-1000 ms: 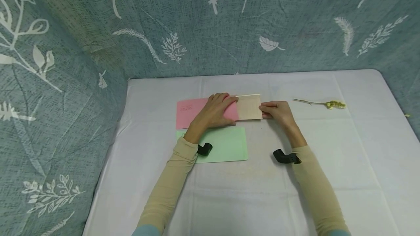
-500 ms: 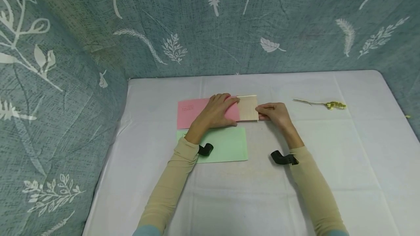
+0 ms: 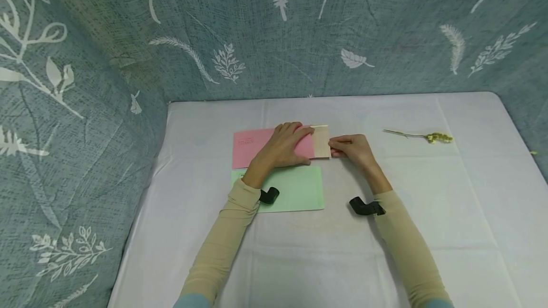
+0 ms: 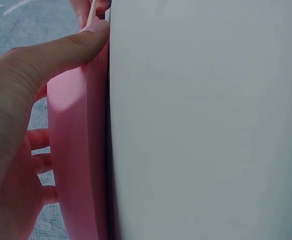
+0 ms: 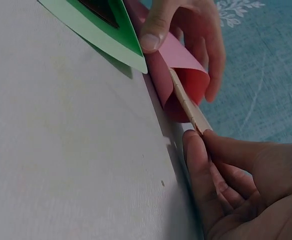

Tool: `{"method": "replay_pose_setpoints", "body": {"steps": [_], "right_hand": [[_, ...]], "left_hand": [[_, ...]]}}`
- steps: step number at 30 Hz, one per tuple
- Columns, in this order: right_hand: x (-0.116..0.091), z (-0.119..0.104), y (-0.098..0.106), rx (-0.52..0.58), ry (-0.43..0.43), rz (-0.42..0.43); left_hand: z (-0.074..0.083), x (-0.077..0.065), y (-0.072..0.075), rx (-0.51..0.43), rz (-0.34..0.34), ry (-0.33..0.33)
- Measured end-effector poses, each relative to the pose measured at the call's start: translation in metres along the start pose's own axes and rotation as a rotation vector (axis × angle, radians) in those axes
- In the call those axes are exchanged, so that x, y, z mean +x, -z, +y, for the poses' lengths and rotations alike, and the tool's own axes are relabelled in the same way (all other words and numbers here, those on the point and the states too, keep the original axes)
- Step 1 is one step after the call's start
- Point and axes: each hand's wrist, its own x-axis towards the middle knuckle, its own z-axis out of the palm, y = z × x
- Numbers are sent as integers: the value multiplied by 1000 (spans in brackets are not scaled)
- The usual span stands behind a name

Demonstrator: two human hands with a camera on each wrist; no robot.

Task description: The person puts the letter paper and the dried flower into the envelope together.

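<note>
In the head view my left hand [image 3: 284,146] grips a pink envelope [image 3: 250,148] across its right part, with the thumb on the near edge and the fingers over the far edge. The envelope's mouth gapes open in the right wrist view, bowed between thumb and fingers. Part of a beige lined paper [image 3: 322,142], seemingly folded, sits inside that mouth. My right hand [image 3: 355,151] pinches the paper's outer right end between thumb and fingers. How far the paper reaches inside is hidden by the pink envelope.
Just nearer than the pink envelope lies a green envelope [image 3: 299,189], partly under my left forearm; something dark shows in its opening [image 5: 103,12]. A yellow flower sprig [image 3: 437,137] lies to the right on the white-covered table [image 3: 325,270]. Patterned blue-green cloth [image 3: 265,74] rises behind.
My right hand has moved left, and the beige paper has slid further into the pink envelope, leaving a narrower strip outside. The left hand has kept its hold.
</note>
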Motion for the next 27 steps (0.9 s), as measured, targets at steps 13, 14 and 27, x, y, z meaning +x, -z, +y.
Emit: {"method": "replay_pose_setpoints", "body": {"steps": [13, 14, 27], "right_hand": [[1, -1, -10, -18, 19, -21], [1, -1, -10, -18, 21, -24], [6, 2, -22, 2, 53, -47]], "left_hand": [[1, 0, -2, 12, -3, -17], [1, -1, -2, 12, -2, -20], [3, -1, -4, 22, -1, -33]]}}
